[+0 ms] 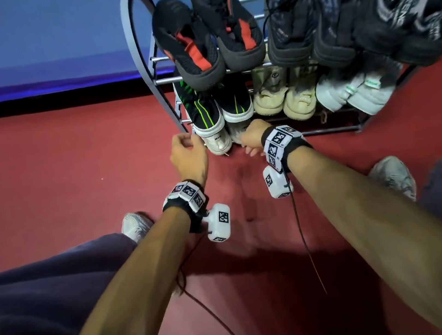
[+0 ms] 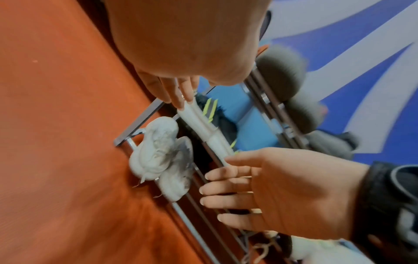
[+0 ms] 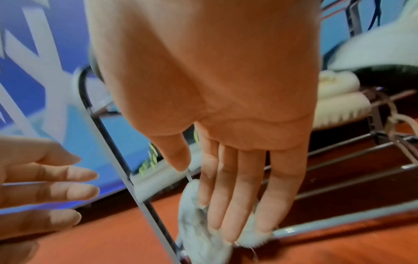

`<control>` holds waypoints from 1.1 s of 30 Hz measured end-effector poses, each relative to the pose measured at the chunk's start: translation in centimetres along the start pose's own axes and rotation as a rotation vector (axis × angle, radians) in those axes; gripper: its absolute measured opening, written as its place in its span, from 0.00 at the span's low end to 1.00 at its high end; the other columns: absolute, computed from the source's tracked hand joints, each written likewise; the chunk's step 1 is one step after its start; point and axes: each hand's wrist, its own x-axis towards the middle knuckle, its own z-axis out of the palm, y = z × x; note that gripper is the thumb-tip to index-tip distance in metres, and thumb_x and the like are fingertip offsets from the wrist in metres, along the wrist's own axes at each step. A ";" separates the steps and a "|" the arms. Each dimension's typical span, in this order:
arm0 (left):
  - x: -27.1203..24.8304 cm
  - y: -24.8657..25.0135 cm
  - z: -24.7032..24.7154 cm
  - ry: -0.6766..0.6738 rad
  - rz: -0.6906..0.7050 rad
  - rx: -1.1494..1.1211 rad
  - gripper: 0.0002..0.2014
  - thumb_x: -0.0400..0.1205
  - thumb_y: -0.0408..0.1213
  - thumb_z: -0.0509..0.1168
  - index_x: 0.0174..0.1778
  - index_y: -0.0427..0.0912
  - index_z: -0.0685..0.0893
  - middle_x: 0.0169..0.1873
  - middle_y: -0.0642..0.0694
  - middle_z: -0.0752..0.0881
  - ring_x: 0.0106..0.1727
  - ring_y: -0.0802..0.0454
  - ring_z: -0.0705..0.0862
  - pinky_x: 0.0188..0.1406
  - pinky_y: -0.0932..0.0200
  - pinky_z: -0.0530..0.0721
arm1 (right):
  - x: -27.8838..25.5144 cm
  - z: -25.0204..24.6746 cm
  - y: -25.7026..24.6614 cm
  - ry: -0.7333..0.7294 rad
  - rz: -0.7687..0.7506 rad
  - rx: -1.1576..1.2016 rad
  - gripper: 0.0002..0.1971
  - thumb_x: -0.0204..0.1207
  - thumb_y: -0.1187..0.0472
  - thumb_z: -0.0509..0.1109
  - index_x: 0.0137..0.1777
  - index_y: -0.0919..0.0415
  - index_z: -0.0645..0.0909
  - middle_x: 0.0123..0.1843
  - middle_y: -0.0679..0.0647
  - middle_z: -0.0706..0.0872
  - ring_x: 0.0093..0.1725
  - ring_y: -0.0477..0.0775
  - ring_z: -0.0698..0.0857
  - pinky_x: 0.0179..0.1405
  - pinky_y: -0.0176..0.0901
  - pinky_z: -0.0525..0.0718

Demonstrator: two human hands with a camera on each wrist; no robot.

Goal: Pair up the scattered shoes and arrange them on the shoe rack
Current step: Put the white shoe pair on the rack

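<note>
The metal shoe rack (image 1: 139, 54) holds pairs on its tiers. A worn grey-white pair (image 1: 219, 145) sits at the left end of the bottom tier, toes toward me, and shows in the left wrist view (image 2: 158, 153). My left hand (image 1: 192, 143) hovers at the rack's left foot with relaxed fingers and holds nothing; its fingertips (image 2: 181, 100) are by the white sole of the green-striped shoe (image 2: 199, 125). My right hand (image 1: 248, 146) is open, its straight fingers (image 3: 228, 205) reaching down over the right grey-white shoe (image 3: 201, 237).
Top tier: a black-and-red pair (image 1: 207, 28), a dark pair (image 1: 308, 10), a black-and-white shoe (image 1: 404, 2). Middle tier: a green-striped pair (image 1: 219, 104), a beige pair (image 1: 283, 92), a white pair (image 1: 354, 90). My own feet (image 1: 136, 225) stand on the red floor (image 1: 56, 169).
</note>
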 end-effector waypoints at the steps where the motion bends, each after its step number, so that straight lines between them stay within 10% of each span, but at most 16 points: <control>1: -0.6 1.6 -0.9 0.007 0.041 -0.041 0.08 0.80 0.42 0.64 0.47 0.42 0.84 0.39 0.47 0.88 0.40 0.49 0.86 0.46 0.49 0.86 | -1.7 -0.6 -0.9 -0.016 -0.024 0.007 0.14 0.80 0.55 0.62 0.45 0.66 0.84 0.40 0.60 0.91 0.37 0.57 0.90 0.28 0.35 0.83; 7: -5.0 16.0 -7.5 0.059 0.277 -0.253 0.07 0.81 0.47 0.65 0.46 0.48 0.83 0.38 0.40 0.89 0.42 0.38 0.88 0.45 0.35 0.88 | -12.2 -5.1 -6.7 0.140 -0.369 0.158 0.21 0.75 0.53 0.64 0.43 0.76 0.84 0.36 0.65 0.86 0.37 0.62 0.84 0.39 0.55 0.86; 14: -14.0 29.5 -16.3 0.007 0.464 -0.422 0.12 0.87 0.48 0.65 0.53 0.41 0.82 0.43 0.40 0.89 0.36 0.36 0.88 0.35 0.59 0.84 | -30.8 -10.2 -9.5 0.153 -0.595 0.793 0.13 0.84 0.54 0.66 0.61 0.59 0.84 0.56 0.54 0.90 0.55 0.50 0.90 0.54 0.49 0.90; 21: -21.2 31.9 -20.6 -0.251 0.458 -0.291 0.11 0.85 0.47 0.69 0.61 0.49 0.83 0.44 0.67 0.87 0.52 0.52 0.89 0.54 0.51 0.87 | -40.0 -12.1 -6.6 0.272 -0.716 0.944 0.09 0.81 0.49 0.71 0.56 0.50 0.84 0.56 0.51 0.91 0.58 0.47 0.90 0.62 0.54 0.88; 33: -23.3 31.1 -15.1 -0.598 0.502 -0.260 0.17 0.85 0.44 0.70 0.70 0.48 0.79 0.57 0.51 0.87 0.52 0.62 0.86 0.50 0.68 0.83 | -42.0 -15.7 2.6 0.572 -0.545 1.022 0.09 0.82 0.52 0.71 0.58 0.50 0.86 0.58 0.51 0.91 0.59 0.47 0.89 0.61 0.49 0.87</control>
